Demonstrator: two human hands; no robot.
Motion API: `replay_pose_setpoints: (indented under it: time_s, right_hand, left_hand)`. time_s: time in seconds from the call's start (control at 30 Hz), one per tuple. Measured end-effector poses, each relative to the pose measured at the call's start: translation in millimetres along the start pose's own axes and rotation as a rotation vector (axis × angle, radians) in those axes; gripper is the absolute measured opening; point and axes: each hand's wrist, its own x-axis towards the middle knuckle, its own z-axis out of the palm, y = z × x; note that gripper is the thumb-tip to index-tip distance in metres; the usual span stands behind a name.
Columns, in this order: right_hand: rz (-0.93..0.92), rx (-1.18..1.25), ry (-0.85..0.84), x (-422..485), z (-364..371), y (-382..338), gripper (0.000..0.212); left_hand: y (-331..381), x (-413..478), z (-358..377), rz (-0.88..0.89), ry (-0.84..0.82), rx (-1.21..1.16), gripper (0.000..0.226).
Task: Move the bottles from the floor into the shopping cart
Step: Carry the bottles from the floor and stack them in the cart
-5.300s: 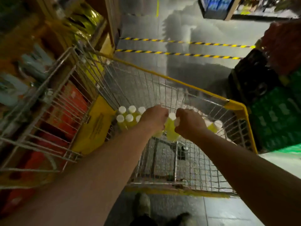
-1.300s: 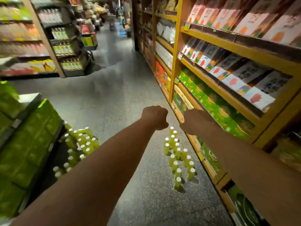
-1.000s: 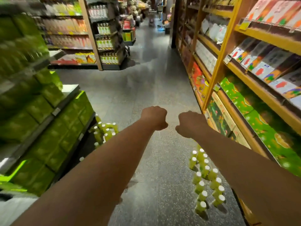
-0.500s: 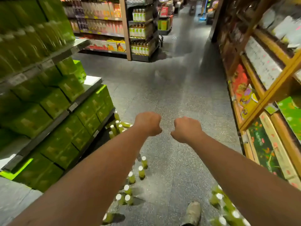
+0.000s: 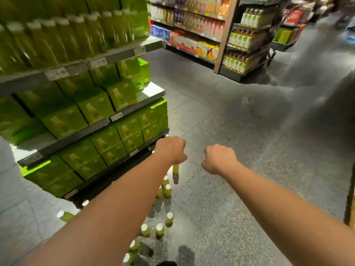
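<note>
Over the floor (image 5: 221, 116) beside the shelf (image 5: 151, 92), the left hand (image 5: 170, 149) and right hand (image 5: 220, 159) are hovering, each grip curled tight on nothing, near standing bottles (image 5: 167, 190).

One left hand (image 5: 171, 150), one right hand (image 5: 219, 159), roughly eleven white-capped green bottles (image 5: 168, 190) on the floor (image 5: 240, 116)

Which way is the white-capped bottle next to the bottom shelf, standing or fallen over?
Fallen over, it seems: the bottle lies sideways, cap pointing left, unlike the upright bottles nearby.
</note>
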Motion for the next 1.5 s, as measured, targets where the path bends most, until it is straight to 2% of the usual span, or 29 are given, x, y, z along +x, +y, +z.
replay_pose_setpoints:
  time_s: [0.47, 0.7, 0.87, 1.03, 1.13, 1.23, 1.37, 1.43, 1.5]
  right_hand:
    - [-0.244, -0.093, -0.073, 232.4, -3.8, 10.3, 0.03]
    - [-0.48, -0.141, -0.095, 357.5, 13.8, 10.7, 0.028]
    - [-0.63, -0.143, -0.132, 441.8, 51.4, 10.6, 0.023]
    - [-0.741, -0.114, -0.194, 504.9, 152.1, 5.0, 0.026]
    - [-0.774, -0.094, -0.22, 536.8, 233.1, -5.8, 0.024]
    - [-0.805, -0.072, -0.241, 565.0, 316.6, -25.1, 0.025]
    - [-0.866, -0.117, -0.259, 599.6, 425.6, -53.5, 0.04]
    - [-0.9, -0.201, -0.271, 614.0, 472.8, -66.3, 0.05]
    - [-0.916, -0.28, -0.284, 623.1, 510.2, -76.8, 0.05]
  left_hand:
    - [-70.1, 189.5, 21.5, -0.193, -0.082, -0.043, 0.033]
    - [-91.8, 282.9, 41.7, -0.449, -0.084, -0.212, 0.025]
    - [-92.3, 342.0, 97.0, -0.623, -0.068, -0.312, 0.024]
    - [-107.5, 379.8, 195.9, -0.783, -0.157, -0.381, 0.03]
    - [-111.8, 395.1, 274.2, -0.829, -0.149, -0.382, 0.025]
    - [-115.5, 412.5, 358.8, -0.829, -0.176, -0.396, 0.031]
    - [-126.2, 440.8, 469.4, -0.804, -0.227, -0.382, 0.051]
    - [-134.8, 452.3, 514.6, -0.8, -0.27, -0.352, 0.051]
    - [-142.5, 460.9, 550.2, -0.793, -0.341, -0.334, 0.05]
